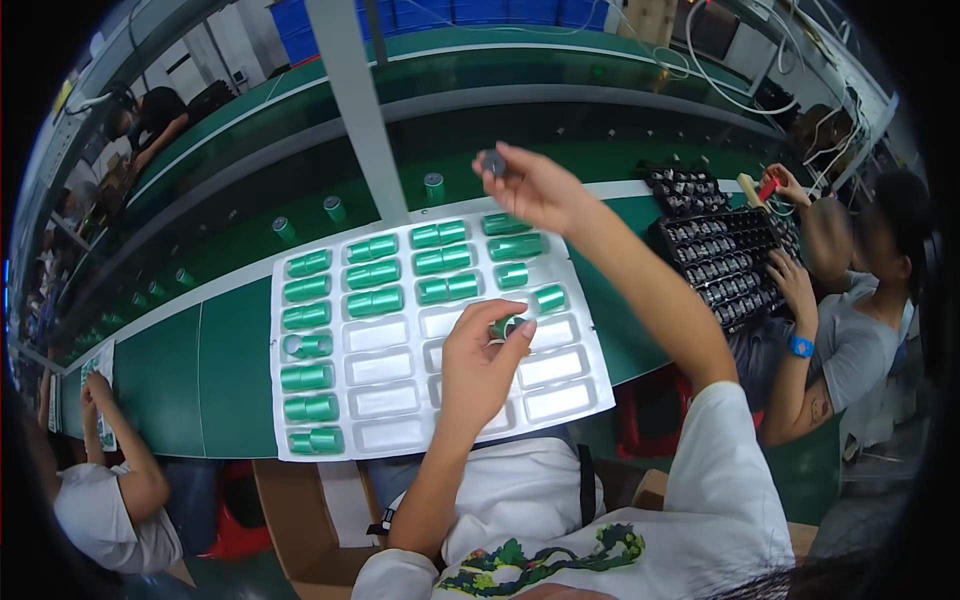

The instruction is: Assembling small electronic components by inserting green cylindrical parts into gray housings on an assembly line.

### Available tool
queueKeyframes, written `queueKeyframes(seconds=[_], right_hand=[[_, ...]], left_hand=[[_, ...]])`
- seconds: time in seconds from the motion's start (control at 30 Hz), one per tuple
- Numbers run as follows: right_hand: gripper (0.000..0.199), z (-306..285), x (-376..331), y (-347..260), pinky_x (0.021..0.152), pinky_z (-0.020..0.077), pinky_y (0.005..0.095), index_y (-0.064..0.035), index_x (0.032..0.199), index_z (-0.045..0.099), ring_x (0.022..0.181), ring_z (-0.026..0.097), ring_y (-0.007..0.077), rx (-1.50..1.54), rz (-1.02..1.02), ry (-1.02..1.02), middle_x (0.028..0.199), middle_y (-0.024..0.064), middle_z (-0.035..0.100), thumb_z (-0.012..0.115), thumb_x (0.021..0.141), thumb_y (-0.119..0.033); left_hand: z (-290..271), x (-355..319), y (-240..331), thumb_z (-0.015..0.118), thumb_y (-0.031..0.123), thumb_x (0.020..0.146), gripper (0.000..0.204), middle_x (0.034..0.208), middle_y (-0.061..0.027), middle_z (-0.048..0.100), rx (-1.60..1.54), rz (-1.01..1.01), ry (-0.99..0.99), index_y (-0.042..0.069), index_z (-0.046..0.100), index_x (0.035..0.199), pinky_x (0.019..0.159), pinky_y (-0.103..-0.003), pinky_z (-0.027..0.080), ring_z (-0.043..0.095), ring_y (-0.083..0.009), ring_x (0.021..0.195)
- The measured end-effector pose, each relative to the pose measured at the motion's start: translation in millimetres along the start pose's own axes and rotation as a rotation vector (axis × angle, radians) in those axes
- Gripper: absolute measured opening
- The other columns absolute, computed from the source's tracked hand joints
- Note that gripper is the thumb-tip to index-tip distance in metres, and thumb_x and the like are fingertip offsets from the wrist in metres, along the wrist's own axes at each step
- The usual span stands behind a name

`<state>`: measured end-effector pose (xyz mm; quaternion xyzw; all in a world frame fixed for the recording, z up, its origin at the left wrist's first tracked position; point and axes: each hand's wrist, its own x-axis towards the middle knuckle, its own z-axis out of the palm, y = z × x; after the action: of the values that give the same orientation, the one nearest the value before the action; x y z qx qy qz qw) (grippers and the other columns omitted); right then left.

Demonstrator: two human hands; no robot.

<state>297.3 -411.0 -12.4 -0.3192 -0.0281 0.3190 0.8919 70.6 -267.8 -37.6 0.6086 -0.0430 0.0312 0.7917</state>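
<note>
at the near edge of a green bench, the left hand [480,365] pinches a small green cylinder [505,326] in closed fingertips over the white compartment tray [330,470], its long axis lying roughly left to right. farther off, the right hand [535,185] is raised beyond the tray's far right corner, fingers closed around a small dark round cap [492,162]. loose green cylinders stand upright beyond.

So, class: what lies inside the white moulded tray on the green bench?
The white tray holds green cylinders lying in most upper and left pockets; lower right pockets show bare. The left hand covers some middle pockets, so their contents are hidden.
</note>
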Motion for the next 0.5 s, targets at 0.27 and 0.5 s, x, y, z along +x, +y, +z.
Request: queueKeyframes(seconds=[0.27, 0.5], right_hand=[[0.033, 29, -64, 72, 0.083, 0.0582, 0.0204, 0.007, 0.131, 0.055, 0.094, 0.065, 0.0139, -0.114, -0.068, 0.046, 0.115, 0.0172, 0.062, 0.054, 0.103, -0.008], [0.038, 39, -79, 93, 0.081, 0.0588, 0.0241, 0.005, 0.132, 0.053, 0.092, 0.066, 0.0146, -0.311, -0.133, 0.028, 0.111, 0.0141, 0.066, 0.056, 0.103, -0.019]], left_hand=[[-58, -10, 19, 0.06, 0.015, 0.101, 0.029, 0.117, -0.0073, 0.061, -0.354, -0.185, -0.067, 0.001, 0.064, 0.126, 0.086, -0.029, 0.054, 0.06, -0.0097, 0.097], [-68, -10, 27, 0.069, -0.006, 0.088, 0.049, 0.116, -0.0128, 0.062, -0.324, 0.088, 0.131, -0.002, 0.05, 0.133, 0.09, -0.031, 0.057, 0.063, -0.0176, 0.101]])
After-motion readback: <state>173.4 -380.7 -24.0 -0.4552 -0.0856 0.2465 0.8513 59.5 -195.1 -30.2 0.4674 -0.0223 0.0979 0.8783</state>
